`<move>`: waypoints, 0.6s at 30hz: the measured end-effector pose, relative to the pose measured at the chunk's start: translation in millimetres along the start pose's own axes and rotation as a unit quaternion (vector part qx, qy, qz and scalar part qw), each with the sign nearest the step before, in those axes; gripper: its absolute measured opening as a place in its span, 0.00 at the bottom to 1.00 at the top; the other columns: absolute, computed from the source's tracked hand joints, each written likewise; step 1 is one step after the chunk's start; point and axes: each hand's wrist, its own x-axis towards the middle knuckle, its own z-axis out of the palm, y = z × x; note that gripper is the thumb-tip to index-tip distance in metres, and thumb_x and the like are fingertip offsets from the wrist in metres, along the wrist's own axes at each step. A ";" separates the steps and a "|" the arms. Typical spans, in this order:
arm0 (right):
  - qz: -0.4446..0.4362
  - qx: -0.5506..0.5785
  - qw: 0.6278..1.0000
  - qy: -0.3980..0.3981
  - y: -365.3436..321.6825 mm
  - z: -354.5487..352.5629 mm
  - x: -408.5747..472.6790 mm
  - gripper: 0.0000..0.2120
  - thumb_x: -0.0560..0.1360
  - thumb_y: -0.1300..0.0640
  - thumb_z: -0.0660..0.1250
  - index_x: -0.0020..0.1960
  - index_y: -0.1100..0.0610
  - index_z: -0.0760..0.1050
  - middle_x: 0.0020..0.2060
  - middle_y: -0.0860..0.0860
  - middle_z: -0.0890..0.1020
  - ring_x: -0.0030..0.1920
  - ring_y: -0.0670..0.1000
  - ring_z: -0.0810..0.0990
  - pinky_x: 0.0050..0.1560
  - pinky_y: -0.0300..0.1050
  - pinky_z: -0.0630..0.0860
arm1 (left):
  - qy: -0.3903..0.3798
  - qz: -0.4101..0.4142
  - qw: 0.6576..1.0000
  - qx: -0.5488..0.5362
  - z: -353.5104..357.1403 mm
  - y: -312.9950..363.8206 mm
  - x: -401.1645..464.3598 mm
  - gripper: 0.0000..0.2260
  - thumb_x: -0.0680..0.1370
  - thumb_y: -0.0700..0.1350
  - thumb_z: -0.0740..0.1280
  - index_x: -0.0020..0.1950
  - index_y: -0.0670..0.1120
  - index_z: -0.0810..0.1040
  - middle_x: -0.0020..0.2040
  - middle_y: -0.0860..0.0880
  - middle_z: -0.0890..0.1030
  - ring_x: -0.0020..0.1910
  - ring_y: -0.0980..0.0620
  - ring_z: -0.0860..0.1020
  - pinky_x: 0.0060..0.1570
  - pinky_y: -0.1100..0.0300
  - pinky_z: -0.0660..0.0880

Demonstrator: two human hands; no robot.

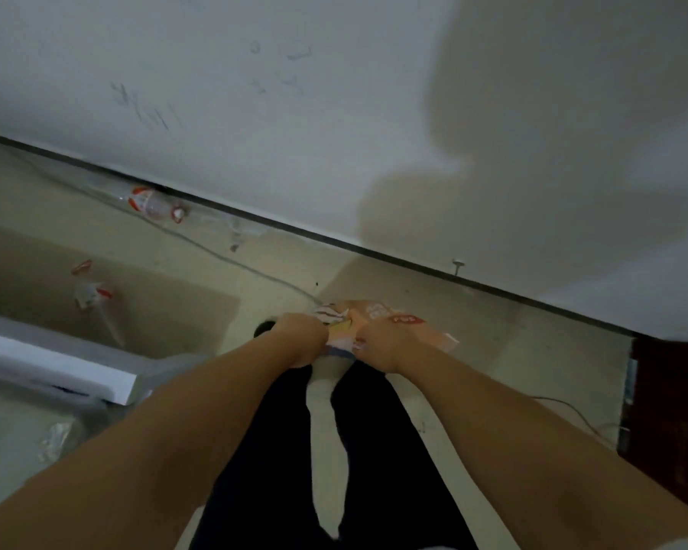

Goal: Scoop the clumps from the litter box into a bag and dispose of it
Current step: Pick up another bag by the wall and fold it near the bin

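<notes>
Both hands grasp one small printed bag (378, 325) low in the middle of the view, held out above the floor in front of the person's dark-trousered legs. The left hand (300, 337) clenches the bag's edge at about 9 o'clock of the bag, and the right hand (378, 343) pinches the opposite side at about 3 o'clock, so the two fists sit just beside each other with crumpled plastic between them. The bag is pale orange with red and white printing; its mouth seems to be gathered between the fists, and whether it is being opened or tied shut cannot be told. Nothing of its contents shows, so whether it holds any clumps is unknown. To do this step well, each hand should probably keep a firm hold on its own side and keep the mouth upward, so that nothing spills onto the floor (493, 351). No litter box and no scoop can be seen. Outward from the hands, at 10 o'clock, a clear plastic bottle (151, 204) with a red label lies on its side against the dark baseboard; it looks empty, though blur makes that uncertain. At 9 o'clock a second clear bottle (92, 295) lies on the floor, its contents too blurred to judge. A thin cable (231, 260) runs along the floor between them.
</notes>
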 end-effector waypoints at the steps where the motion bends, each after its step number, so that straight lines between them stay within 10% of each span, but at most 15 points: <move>1: 0.008 0.002 1.000 -0.006 2.2 -5.0 19.5 0.26 0.75 0.46 0.62 0.70 0.52 0.62 0.61 0.55 0.75 0.60 0.58 0.76 0.59 0.52 0.73 | 0.001 0.001 1.000 0.006 -1.3 -12.8 21.5 0.18 0.82 0.52 0.55 0.62 0.42 0.74 0.62 0.45 0.77 0.59 0.45 0.75 0.57 0.53 0.73; 12: 0.087 0.030 0.996 0.005 74.8 -20.1 252.7 0.26 0.74 0.52 0.63 0.70 0.55 0.65 0.55 0.56 0.78 0.49 0.55 0.78 0.52 0.47 0.77 | 0.008 0.067 0.994 0.091 -38.0 -105.9 253.8 0.26 0.79 0.62 0.55 0.53 0.41 0.78 0.46 0.46 0.80 0.50 0.47 0.79 0.45 0.59 0.72; 18: 0.084 0.000 0.995 0.050 107.6 -23.3 335.2 0.11 0.76 0.55 0.60 0.49 0.61 0.77 0.41 0.59 0.79 0.40 0.57 0.78 0.43 0.49 0.75 | 0.113 0.031 0.976 0.185 -27.6 -130.6 351.5 0.10 0.81 0.39 0.57 0.56 0.42 0.77 0.54 0.47 0.79 0.52 0.46 0.78 0.49 0.54 0.74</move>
